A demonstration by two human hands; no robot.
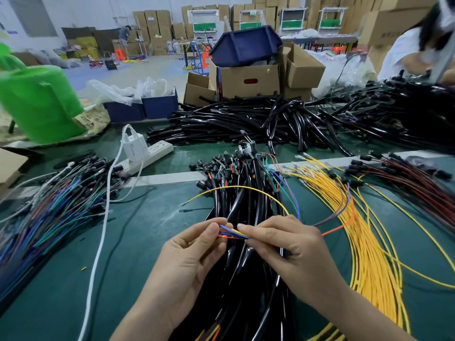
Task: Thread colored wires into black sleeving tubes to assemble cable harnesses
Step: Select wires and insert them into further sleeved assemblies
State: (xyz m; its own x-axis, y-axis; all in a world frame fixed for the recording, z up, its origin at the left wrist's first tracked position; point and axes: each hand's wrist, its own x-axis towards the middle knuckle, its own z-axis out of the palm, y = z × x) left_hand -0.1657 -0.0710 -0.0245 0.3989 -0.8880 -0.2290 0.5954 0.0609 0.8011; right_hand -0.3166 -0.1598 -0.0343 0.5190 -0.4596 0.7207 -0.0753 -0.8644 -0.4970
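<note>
The left hand (189, 262) pinches the tips of the colored wires (234, 233). The right hand (290, 252) pinches the same bundle just beside it, over sleeved harnesses (246, 205) on the tabletop (147, 242). Uneven tips could snag at a tube mouth, and the looping yellow wire (246, 188) could slip free. Far left, the green bucket (37, 102) hides its contents. Beyond the hands, blue bins (160, 107) hold clear bags, and a cardboard box (246, 80) holds an upturned bin.

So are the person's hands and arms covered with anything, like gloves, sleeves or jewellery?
No. The left hand and right hand are bare: no gloves, rings or wristband visible. The left forearm and right forearm are bare too, with no sleeve in view. The fingernails look short and unpainted.
</note>
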